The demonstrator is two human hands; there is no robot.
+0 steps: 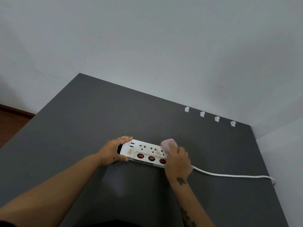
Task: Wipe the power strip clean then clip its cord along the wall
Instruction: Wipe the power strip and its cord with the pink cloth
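A white power strip [145,151] with three red switches lies on the dark grey table [82,120], dusted with brownish crumbs near its left end. My left hand [113,150] grips the strip's left end, thumb on the near side and fingers over the far edge. My right hand [177,161] presses a pale pink cloth [168,145] onto the strip's right end and hides that end. The white cord [229,175] runs right from under my right hand and drops over the table's right edge. Several white cord clips [202,114] stand in a row along the table's back edge, by the wall.
Fine crumbs [122,164] are scattered on the table around the strip. A pale wall [147,46] rises behind the table and another closes the right side. Wooden floor [11,122] shows past the table's left edge.
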